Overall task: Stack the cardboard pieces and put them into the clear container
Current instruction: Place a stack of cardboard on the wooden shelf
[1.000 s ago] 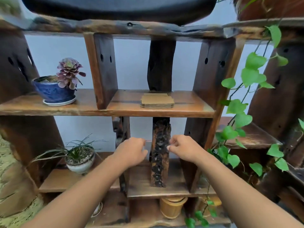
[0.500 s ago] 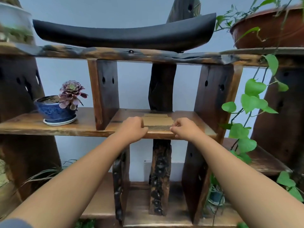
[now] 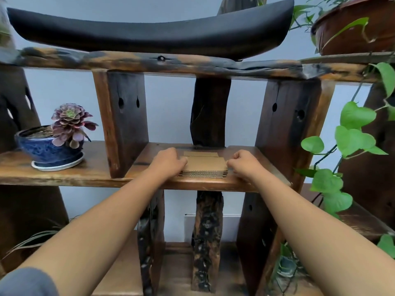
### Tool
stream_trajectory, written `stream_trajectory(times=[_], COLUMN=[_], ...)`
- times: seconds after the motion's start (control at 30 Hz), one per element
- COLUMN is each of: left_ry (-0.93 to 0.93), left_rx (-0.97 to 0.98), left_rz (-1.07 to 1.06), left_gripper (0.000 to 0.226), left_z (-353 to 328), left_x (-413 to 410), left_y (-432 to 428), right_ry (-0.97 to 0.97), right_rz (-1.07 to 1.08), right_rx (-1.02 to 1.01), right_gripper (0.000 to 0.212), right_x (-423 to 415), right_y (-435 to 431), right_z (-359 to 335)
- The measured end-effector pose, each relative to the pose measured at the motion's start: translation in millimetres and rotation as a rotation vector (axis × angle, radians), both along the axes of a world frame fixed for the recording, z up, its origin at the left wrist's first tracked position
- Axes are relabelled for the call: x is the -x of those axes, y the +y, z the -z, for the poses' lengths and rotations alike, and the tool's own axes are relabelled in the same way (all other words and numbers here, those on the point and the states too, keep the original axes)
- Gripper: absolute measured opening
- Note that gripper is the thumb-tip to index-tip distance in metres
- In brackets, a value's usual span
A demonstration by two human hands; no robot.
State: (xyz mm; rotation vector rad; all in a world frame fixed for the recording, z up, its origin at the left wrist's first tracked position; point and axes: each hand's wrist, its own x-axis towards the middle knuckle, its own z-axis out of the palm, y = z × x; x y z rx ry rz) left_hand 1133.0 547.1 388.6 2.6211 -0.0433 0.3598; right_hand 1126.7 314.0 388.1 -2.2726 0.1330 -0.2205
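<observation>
A flat stack of brown cardboard pieces [image 3: 204,165] lies on the middle wooden shelf [image 3: 205,184], near its front edge. My left hand [image 3: 167,162] presses against the stack's left side with curled fingers. My right hand [image 3: 244,164] is curled against the stack's right side. The stack rests on the shelf between both hands. A smaller cardboard piece [image 3: 201,154] shows behind the top one. No clear container is in view.
A blue pot with a purple succulent [image 3: 53,144] stands on the shelf to the left. Thick wooden uprights [image 3: 124,124] flank the bay. A black curved object [image 3: 149,33] lies on the top shelf. Green vine leaves [image 3: 352,139] hang at right.
Both hands rose from the lower shelf level up to the middle shelf and closed in on the two sides of the cardboard stack. The camera tilted upward.
</observation>
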Motion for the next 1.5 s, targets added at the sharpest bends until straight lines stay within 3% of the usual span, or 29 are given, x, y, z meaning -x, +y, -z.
stream_trajectory(times=[0.17, 0.27, 0.43, 0.6, 0.93, 1.03, 1.27, 1.5], left_ry=[-0.039, -0.038, 0.007, 0.045, 0.083, 0.083, 0.099, 0.240], left_rx=[-0.125, -0.117, -0.046, -0.016, 0.158, 0.226, 0.491, 0.735], left_rz=[-0.002, 0.006, -0.040, -0.046, -0.092, -0.107, -0.102, -0.019], left_gripper=[0.036, 0.024, 0.031, 0.030, 0.029, 0.030, 0.031, 0.026], left_z=[10.4, 12.1, 11.9, 11.4, 20.0, 23.7, 31.7, 41.3], left_x=[-11.8, -14.9, -12.1, -3.2, 20.0, 23.4, 33.9, 73.5], left_y=[-7.1, -10.6, -12.6, -13.0, -17.1, -17.1, -12.8, -7.7], right_ry=[-0.024, -0.036, -0.051, -0.020, -0.005, -0.023, -0.028, -0.072], right_rz=[0.018, 0.018, 0.038, 0.052, 0.065, 0.089, 0.093, 0.105], right_rx=[0.036, 0.092, 0.122, 0.120, 0.022, -0.023, -0.018, -0.023], right_gripper=[0.025, 0.010, 0.027, 0.022, 0.019, 0.030, 0.031, 0.034], right_x=[-14.0, -17.0, -14.0, -3.3, 19.8, 24.6, 38.4, 76.5], right_y=[2.9, 8.0, 17.9, 17.8, 29.1, 31.3, 34.0, 35.5], right_z=[10.6, 13.0, 13.2, 13.9, 19.2, 23.4, 27.2, 33.3])
